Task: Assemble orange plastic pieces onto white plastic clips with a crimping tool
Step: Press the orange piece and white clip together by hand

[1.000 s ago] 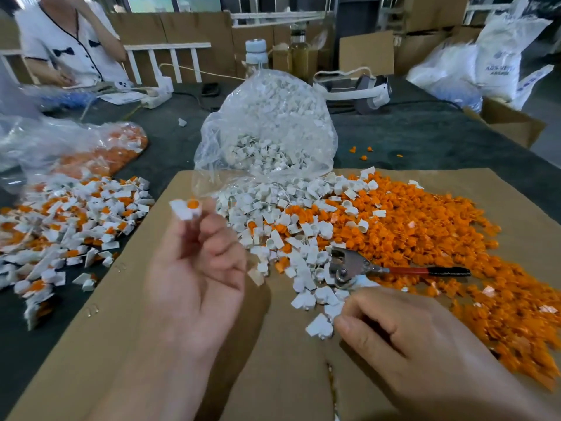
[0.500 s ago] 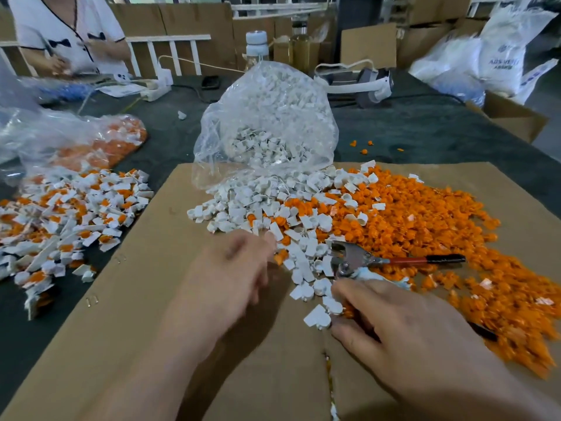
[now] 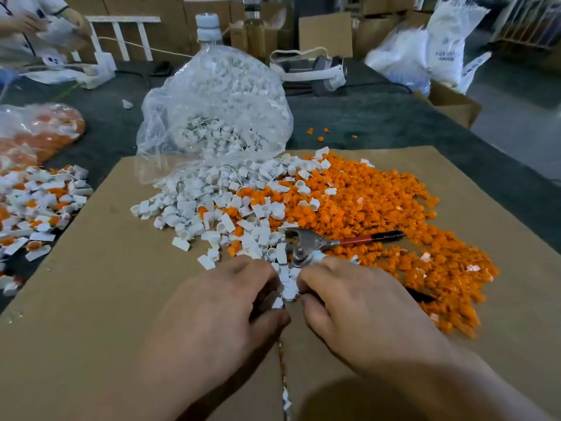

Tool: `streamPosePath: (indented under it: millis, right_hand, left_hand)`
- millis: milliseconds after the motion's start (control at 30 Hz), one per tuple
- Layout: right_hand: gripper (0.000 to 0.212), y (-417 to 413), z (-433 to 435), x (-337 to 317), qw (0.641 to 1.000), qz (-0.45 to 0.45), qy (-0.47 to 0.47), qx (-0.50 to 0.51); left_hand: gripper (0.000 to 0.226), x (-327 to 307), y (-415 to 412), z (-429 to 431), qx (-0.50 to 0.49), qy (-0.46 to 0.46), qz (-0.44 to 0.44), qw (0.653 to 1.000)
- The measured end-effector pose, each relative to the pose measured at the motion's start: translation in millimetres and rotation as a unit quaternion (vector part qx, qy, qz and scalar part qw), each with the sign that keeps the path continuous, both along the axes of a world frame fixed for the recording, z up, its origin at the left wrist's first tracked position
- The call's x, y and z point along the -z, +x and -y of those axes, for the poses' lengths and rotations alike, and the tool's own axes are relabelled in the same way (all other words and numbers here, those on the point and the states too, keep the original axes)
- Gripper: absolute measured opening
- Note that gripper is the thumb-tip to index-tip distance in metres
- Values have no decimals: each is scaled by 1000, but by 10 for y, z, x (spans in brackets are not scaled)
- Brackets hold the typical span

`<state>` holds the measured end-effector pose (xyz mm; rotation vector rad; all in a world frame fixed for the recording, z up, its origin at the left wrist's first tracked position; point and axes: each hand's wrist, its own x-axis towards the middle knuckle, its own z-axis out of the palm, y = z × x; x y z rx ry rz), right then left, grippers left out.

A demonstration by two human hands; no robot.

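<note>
Fingers (image 3: 260, 273) of left hand (image 3: 224, 308) pinch clip (image 3: 277, 302); right hand (image 3: 358, 305) grips tool (image 3: 312, 241).

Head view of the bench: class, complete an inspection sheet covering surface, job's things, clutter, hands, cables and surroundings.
Surface: cardboard sheet on a dark table.
Job's things: white clips spilling from a clear bag, orange pieces beside them, crimping tool where the piles meet, assembled pieces heaped far left.
Clutter: stray orange bits on the table; bag of orange parts at left.
Hands: left hand pinches a single clip; right hand curls round the tool's lower handle.
Cables: white cord by a power strip; dark cable near a headset.
Surroundings: another person, boxes, white sacks, bottles.
</note>
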<state>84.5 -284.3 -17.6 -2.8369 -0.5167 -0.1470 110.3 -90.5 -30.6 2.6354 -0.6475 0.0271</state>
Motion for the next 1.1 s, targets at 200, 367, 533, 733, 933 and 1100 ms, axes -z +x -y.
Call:
streamPosePath:
  millis: [200,367,533,733,933,1100]
  right_hand:
    - [8,3,30,9,983,-1,178,45]
    - [29,35,51,-32,835,-187,511,80]
    - [35,91,62,-98,733,-274,620,57]
    - [31,105,64,-119,641,-332,692,23]
    - [15,88,71,-87,706,-229,670,33]
    - [15,73,72,-52,759,-157,631,28]
  left_hand:
    - [27,-9,7,33,-27,-72,8,997]
    - [13,-87,-27,95,-83,-384,-218,894]
    - [28,-69,-45,141,-37,-538,-351,765]
    - [23,-44,-22,131,3,-580,-360,731]
    - [28,11,2,113,3,-613,-342,712]
    - [26,2,6,112,0,-618,-306,724]
